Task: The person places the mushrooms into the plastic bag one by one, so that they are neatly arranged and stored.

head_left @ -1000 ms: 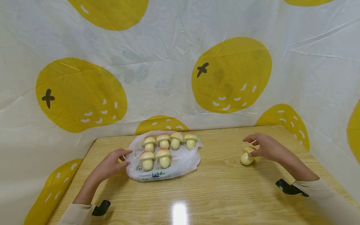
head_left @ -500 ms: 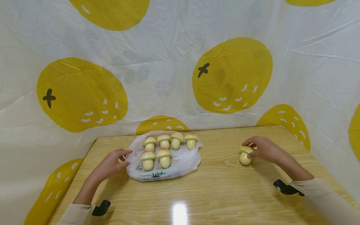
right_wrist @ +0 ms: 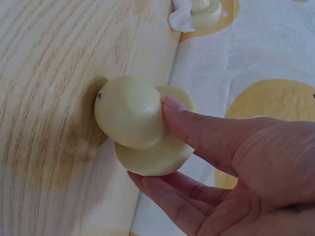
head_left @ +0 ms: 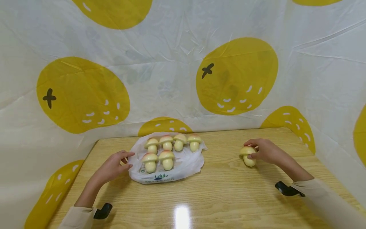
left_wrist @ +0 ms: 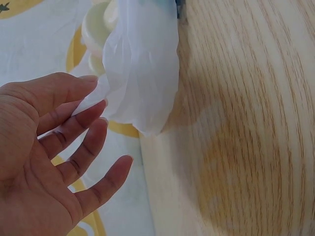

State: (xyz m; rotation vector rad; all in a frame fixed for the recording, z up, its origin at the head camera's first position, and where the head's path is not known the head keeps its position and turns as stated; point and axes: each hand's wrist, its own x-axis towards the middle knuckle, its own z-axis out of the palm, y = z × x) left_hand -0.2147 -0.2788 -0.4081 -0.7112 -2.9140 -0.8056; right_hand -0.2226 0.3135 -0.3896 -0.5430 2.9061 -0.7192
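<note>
A white plastic bag [head_left: 186,168] with green and dark print lies spread on the table. Several toy mushrooms [head_left: 150,162], pale yellow with reddish-tinged caps, rest in two rows within it. At the bag's left edge, my left hand [head_left: 114,165] pinches a thin flap of plastic between thumb and fingers, the other fingers loosely spread in the left wrist view. Over on the right, my right hand [head_left: 267,152] grips one more mushroom [head_left: 247,155] between thumb and fingers. That mushroom's rounded stem [right_wrist: 129,110] faces the right wrist camera, and its cap is partly hidden by the thumb.
The wooden table [head_left: 217,190] has its back edge against a white curtain [head_left: 171,92] printed with large yellow fruits. Curtain also hangs at both sides. A bare stretch of wood lies between the bag and the right hand.
My right hand has closed its fingers on the lone mushroom and turned it more upright, shifting it slightly left. The left hand and the bag have stayed put.
</note>
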